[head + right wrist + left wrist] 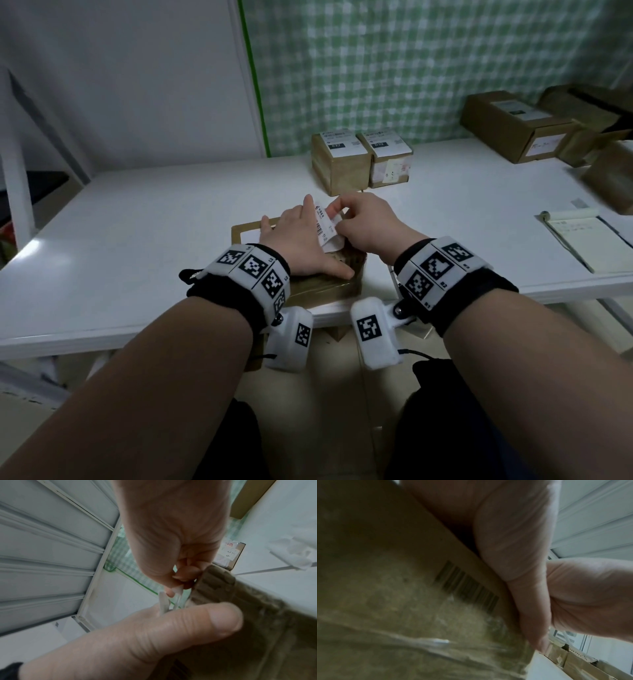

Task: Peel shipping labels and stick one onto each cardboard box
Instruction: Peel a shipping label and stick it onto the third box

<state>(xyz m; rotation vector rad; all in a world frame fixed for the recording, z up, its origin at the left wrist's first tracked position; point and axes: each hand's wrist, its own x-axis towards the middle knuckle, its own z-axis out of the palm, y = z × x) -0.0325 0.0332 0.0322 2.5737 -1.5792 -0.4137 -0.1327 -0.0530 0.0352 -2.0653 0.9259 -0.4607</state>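
Observation:
A brown cardboard box (322, 291) sits at the near edge of the white table (137, 240). My left hand (294, 236) lies flat on its top with straight fingers, pressing down the white part of a shipping label (323, 226); its thumb (171, 628) rests along the box (257, 628). The label's free end stands up between my hands, barcode showing. My right hand (342, 214) pinches that raised paper at its upper edge, and the pinch on the thin white sheets (163, 601) shows in the right wrist view. The left wrist view shows the box side (385, 574) with a printed barcode.
Two small labelled boxes (342, 161) (387, 157) stand behind the work box. Larger cardboard boxes (513, 126) are stacked at the back right. A pad of paper sheets (582, 236) lies at the right. A white frame (20, 192) stands at the left.

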